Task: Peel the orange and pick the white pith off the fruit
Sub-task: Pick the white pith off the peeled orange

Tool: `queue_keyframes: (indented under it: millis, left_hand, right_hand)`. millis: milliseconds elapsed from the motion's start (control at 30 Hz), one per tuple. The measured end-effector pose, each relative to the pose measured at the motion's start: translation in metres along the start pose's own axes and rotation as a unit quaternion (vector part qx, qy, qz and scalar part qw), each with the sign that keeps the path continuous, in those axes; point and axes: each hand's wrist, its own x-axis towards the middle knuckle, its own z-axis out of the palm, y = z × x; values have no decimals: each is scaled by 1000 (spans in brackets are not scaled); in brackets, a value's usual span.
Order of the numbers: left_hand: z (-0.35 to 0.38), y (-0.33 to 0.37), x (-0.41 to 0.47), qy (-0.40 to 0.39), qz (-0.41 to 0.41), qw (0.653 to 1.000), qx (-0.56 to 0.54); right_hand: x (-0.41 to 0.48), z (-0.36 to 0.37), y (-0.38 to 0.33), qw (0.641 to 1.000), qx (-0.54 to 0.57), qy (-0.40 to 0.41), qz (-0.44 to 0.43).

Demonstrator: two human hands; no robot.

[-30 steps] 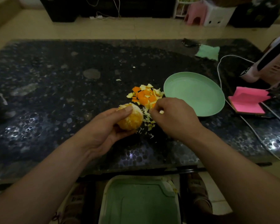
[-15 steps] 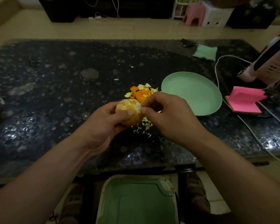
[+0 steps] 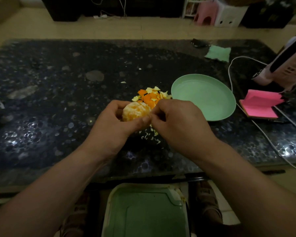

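**A:** Right hand [image 3: 179, 120] is back at the fruit. A second ago it hung over the scraps, apart from the orange [image 3: 135, 111]. Now its fingertips meet the orange's right edge, beside the left thumb.

**B:** And the left hand [image 3: 116, 120]?

**A:** It has raised and turned the orange, so more pale flesh faces up. Its grip cups the fruit from below, thumb across the near side, above the tabletop [image 3: 58, 103].

**B:** What is the right grip doing?

**A:** Thumb and forefinger pinch the pith [image 3: 129, 108] at that edge. The strand itself is too small to see.

**B:** How should this pull go?

**A:** I'd pinch low, right against the surface, and draw the strand along the segment, not into it. The left hand should hold lightly so no juice bursts, then roll the fruit to bring up the next white patch.

**B:** Where does the waste go?

**A:** Shreds [image 3: 150, 136] already lie just under the hands, so drop it there. Beyond the orange sits the peel pile [image 3: 149, 96], and farther right the plate [image 3: 203, 98], probably meant for the cleaned fruit.
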Motion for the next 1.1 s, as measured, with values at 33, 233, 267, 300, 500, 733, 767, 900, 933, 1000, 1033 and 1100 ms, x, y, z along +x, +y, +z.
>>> queue_keyframes:
  millis: [33, 233, 267, 300, 500, 733, 767, 900, 933, 1000, 1033, 1100]
  left_hand:
    - [0, 0, -1, 3, 2, 1000, 2]
    - [2, 5, -4, 7, 10, 1000, -14]
    - [3, 5, -4, 7, 11, 1000, -18]
    - [3, 5, -3, 6, 12, 1000, -21]
    - [-3, 10, -1, -28, -11, 997, -67]
    - [-5, 15, -1, -42, -39, 988, -141]
    - [-5, 16, -1, -36, -38, 988, -144]
    - [-7, 14, -1, -30, -30, 989, -144]
    - [-7, 15, -2, -31, -30, 989, -144]
    - [-7, 15, -3, -32, -31, 988, -146]
    - [-6, 16, -3, -32, -30, 988, -148]
    - [-7, 17, -3, -32, -33, 986, -158]
  right_hand:
    - [0, 1, -1, 1000, -6, 2, -8]
    - [1, 7, -5, 997, -29, 67, -31]
    - [1, 7, -5, 996, -30, 72, -31]
    - [2, 7, -4, 996, -27, 75, -32]
    - [3, -2, 6, 984, 167, 21, 66]
    - [6, -12, 11, 918, 359, -72, 155]
    - [6, -11, 10, 924, 347, -71, 146]
    - [3, -4, 4, 954, 280, -48, 100]
    - [2, -2, 4, 958, 268, -38, 94]
    - [3, 1, 5, 963, 254, -23, 88]
    - [3, 1, 5, 964, 252, -21, 85]
    - [3, 2, 5, 962, 259, -27, 84]
